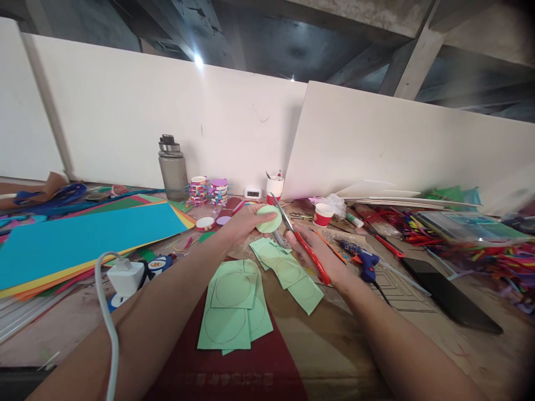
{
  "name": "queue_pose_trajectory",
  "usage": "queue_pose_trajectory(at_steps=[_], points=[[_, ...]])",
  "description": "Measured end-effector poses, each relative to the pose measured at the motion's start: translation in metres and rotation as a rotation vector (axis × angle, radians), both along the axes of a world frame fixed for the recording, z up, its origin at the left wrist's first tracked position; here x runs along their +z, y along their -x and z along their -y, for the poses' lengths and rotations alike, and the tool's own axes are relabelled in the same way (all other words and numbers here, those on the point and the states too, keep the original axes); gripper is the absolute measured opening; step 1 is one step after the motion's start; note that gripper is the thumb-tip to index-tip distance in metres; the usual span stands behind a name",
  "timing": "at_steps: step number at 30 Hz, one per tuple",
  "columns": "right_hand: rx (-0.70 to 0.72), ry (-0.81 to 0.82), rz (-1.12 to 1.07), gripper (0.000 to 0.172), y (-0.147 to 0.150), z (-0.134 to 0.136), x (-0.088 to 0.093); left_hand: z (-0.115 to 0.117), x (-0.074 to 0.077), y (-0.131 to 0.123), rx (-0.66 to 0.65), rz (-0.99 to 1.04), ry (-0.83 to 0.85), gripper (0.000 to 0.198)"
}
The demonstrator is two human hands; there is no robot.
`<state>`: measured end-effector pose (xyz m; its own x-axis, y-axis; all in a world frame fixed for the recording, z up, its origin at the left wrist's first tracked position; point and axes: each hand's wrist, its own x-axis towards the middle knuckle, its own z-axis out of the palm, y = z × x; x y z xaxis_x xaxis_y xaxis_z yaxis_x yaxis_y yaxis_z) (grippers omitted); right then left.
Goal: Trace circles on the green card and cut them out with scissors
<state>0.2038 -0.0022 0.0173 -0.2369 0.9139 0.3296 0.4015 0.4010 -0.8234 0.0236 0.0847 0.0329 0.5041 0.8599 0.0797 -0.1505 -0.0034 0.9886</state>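
Note:
Between the thumb and fingers of my left hand point(251, 218) is a pale green paper circle point(270, 220), held up above the table. My right hand point(311, 248) grips a pair of red-handled scissors point(307, 249), whose metal blades point up and left beside the circle's right edge. Whether the blades touch the paper I cannot tell. Below my hands lie two loose groups of green paper pieces with drawn circles: one group point(232, 303) on a dark red surface, the other group point(288, 270) on brown cardboard.
Coloured sheets point(92, 239) and a white charger point(125, 275) with its cable lie left. A grey bottle point(173, 172) and paper cups point(275, 186) stand at the back. To the right are a blue glue gun point(368, 264), a black phone point(449, 292) and a plastic case point(472, 225).

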Motion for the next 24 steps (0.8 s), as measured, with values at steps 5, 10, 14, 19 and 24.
queue_pose_trajectory(at_steps=[5,10,14,19,24], points=[[0.014,0.014,0.017,0.044,0.001,0.003,0.004,-0.004,-0.001,0.004,-0.046,-0.006,-0.042,0.04],[0.022,0.034,0.039,0.045,0.001,0.004,0.006,-0.009,-0.003,0.008,-0.045,-0.035,-0.066,0.041],[0.009,0.014,0.054,0.043,0.001,0.002,0.006,-0.009,-0.003,0.006,0.048,-0.01,-0.05,0.045],[0.005,-0.009,0.069,0.037,-0.002,-0.004,-0.002,-0.008,-0.005,0.002,0.03,0.017,-0.028,0.043],[0.004,-0.018,0.034,0.034,-0.003,-0.005,-0.008,-0.006,-0.006,0.002,0.013,-0.02,-0.04,0.04]])
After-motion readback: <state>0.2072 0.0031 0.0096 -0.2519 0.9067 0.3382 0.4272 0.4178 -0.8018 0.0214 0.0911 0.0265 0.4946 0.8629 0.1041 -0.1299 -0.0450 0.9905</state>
